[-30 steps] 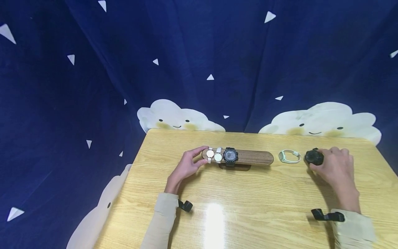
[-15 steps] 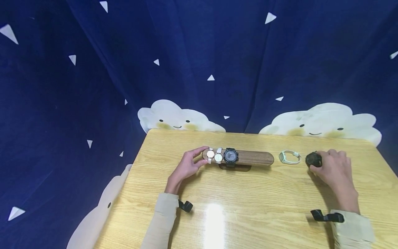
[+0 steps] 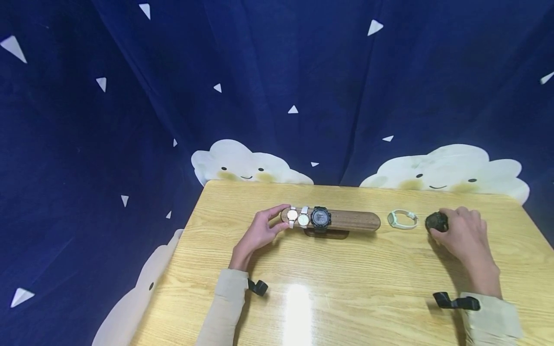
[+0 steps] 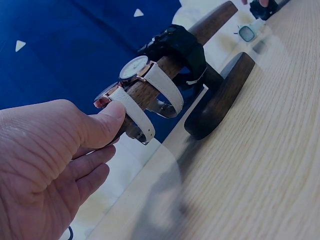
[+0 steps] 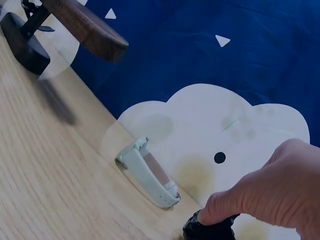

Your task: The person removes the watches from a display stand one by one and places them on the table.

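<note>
A dark wooden watch stand [image 3: 352,220] holds a rose-gold wristwatch with a white strap [image 3: 292,214], a second white-strapped wristwatch [image 3: 304,219] and a chunky black digital wristwatch [image 3: 321,217]. My left hand [image 3: 259,230] is at the bar's left end, thumb and index finger pinching the outermost white-strapped watch from both sides. In the left wrist view, the thumb [image 4: 107,122] lies against its strap. Over on the right, my right hand [image 3: 466,235] grips another black wristwatch [image 3: 435,222], partly covered by the fingers. A mint-green wristwatch [image 3: 403,219] lies between stand and right hand.
Everything stands on a light wooden table [image 3: 346,278]. Behind it hangs a dark blue curtain [image 3: 259,62] with white triangles and clouds [image 3: 450,166]. The stand's bar is raised above its base [image 4: 220,100].
My right hand has shifted slightly left and the black watch in it has turned a little. My left hand and the watches on the stand look unchanged.
</note>
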`<move>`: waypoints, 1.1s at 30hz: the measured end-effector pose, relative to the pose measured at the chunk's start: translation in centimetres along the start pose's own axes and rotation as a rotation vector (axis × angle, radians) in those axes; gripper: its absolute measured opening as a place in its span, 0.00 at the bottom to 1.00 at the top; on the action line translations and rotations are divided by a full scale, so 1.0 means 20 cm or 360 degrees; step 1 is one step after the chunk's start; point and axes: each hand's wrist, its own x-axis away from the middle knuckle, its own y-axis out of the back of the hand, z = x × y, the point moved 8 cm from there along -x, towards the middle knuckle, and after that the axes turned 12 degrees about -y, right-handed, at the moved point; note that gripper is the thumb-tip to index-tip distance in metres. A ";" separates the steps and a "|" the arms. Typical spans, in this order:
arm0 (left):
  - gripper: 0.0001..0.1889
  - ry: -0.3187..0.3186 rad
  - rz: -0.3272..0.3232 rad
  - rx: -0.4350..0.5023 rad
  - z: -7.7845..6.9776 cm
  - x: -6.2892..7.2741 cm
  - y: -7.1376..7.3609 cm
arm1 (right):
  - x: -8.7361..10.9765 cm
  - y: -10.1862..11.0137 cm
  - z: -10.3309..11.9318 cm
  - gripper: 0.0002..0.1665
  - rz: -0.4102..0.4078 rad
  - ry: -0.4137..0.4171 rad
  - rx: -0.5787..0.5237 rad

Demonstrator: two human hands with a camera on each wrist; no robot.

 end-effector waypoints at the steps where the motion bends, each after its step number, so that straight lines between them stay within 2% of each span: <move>1: 0.30 -0.0003 -0.0001 0.0001 0.00 0.00 0.00 | 0.00 0.00 0.01 0.39 -0.0016 0.0012 -0.0023; 5: 0.29 -0.0008 -0.0001 -0.0003 0.00 0.00 0.00 | 0.00 0.02 0.08 0.36 -0.0095 0.0109 -0.0147; 12: 0.29 0.0002 0.0001 0.0014 0.00 0.01 0.01 | 0.04 0.05 0.26 0.26 -0.0230 0.0426 -0.0445; 15: 0.29 0.0007 0.0000 0.0021 0.00 0.01 0.01 | 0.06 0.05 0.34 0.23 -0.0239 0.0528 -0.0551; 18: 0.29 0.0012 0.0001 0.0025 0.00 0.00 0.01 | 0.07 0.05 0.39 0.23 -0.0200 0.0532 -0.0622; 24: 0.30 0.0026 0.0011 0.0009 0.01 0.01 0.00 | 0.09 0.00 0.44 0.21 -0.0044 0.0409 -0.0734; 30: 0.30 0.0058 0.0011 0.0003 0.01 0.01 0.00 | 0.11 -0.06 0.51 0.24 0.0089 0.0454 -0.0781; 33: 0.30 0.0056 0.0014 0.0012 0.01 0.00 -0.01 | 0.11 -0.10 0.52 0.26 0.0145 0.0413 -0.0772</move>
